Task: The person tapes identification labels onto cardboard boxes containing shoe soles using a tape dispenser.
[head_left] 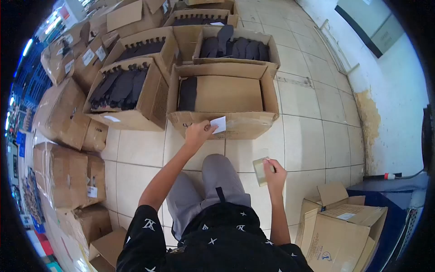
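Observation:
In front of my knees stands an open cardboard box (244,123), with a dark flat piece (187,94) at the left of its inside and a cardboard sheet (229,93) beside it. My left hand (199,135) is at the box's near wall, fingers closed at the edge of a small white paper (219,124) that lies against that wall. Lower and to the right, my right hand (275,176) pinches what looks like a roll of clear, yellowish tape (259,172). It is held above the tiled floor, apart from the box.
Open boxes (152,97) of dark flat pieces stand to the left and behind, including another box (276,61) at the back. Closed cartons (59,174) line the left side. An opened carton (337,238) stands at lower right by a blue cabinet (398,199). A white wall (389,95) bounds the right.

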The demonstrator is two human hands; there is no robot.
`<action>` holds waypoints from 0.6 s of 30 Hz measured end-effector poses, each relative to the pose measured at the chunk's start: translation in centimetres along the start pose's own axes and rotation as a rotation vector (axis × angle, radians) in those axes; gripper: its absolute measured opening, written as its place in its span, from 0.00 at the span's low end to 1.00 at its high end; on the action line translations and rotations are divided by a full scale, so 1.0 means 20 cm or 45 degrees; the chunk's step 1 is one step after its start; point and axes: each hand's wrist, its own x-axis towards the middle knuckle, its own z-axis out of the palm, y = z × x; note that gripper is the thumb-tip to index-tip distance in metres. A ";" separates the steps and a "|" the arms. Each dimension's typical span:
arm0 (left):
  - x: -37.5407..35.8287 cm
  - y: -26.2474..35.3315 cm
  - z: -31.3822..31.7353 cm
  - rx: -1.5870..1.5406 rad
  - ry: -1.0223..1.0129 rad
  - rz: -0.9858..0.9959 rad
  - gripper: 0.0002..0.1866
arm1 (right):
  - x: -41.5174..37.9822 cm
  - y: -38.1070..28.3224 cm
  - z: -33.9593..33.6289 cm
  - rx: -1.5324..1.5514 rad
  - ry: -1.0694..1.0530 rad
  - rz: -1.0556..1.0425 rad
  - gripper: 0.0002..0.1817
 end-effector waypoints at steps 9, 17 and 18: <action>0.12 -0.02 -0.02 0.108 -0.039 0.045 0.19 | 0.51 0.04 0.42 -0.480 -1.275 -0.605 0.22; 0.14 -0.02 -0.07 0.054 -0.111 0.016 0.17 | 0.81 -0.16 0.82 -0.309 -1.412 -0.800 0.20; 0.14 -0.03 -0.08 0.037 -0.127 0.012 0.15 | 0.86 -0.14 0.83 -0.325 -1.422 -0.737 0.20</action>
